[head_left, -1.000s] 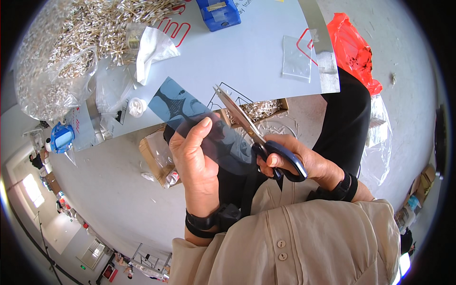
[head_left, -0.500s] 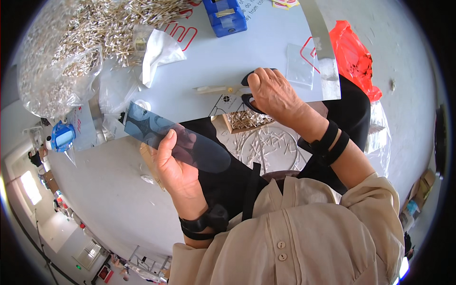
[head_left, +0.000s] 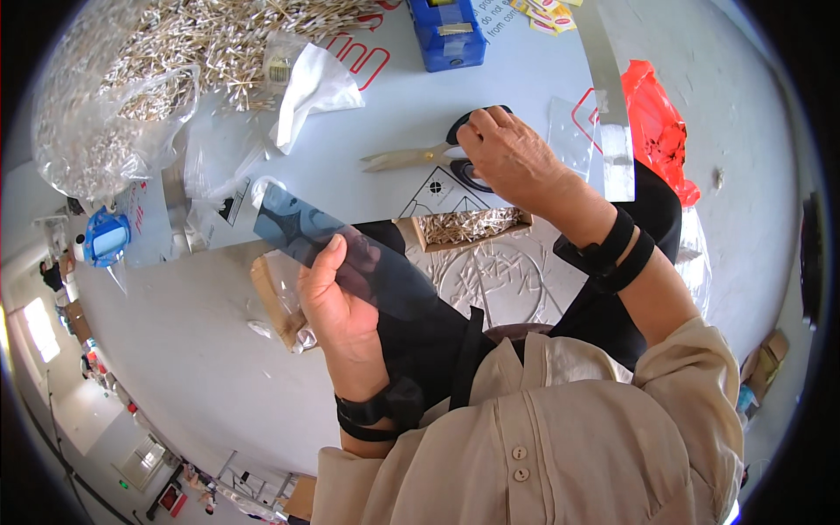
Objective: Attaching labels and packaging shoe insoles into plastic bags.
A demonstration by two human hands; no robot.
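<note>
My left hand (head_left: 339, 306) pinches a long, dark, see-through film strip (head_left: 302, 229) between thumb and fingers. The strip has paler rounded shapes at its far end and slants across the table's front edge. On the table lies a pair of scissors (head_left: 409, 158) with black handles, its blades directed left. My right hand (head_left: 514, 156) is closed at these handles, with curled fingers over the upper loop; part of the grip is hidden under the hand.
A large heap of cotton swabs (head_left: 219, 44) covers the table's far left, beside clear plastic bags (head_left: 131, 157). A blue box-shaped dispenser (head_left: 451, 44) stands at the back. Below the front edge is a carton of swabs (head_left: 472, 229). A red bag (head_left: 656, 122) hangs at right.
The whole view has shifted a little. My left hand still holds the film strip, and my right hand stays at the scissors' handles, which now show more clearly.
</note>
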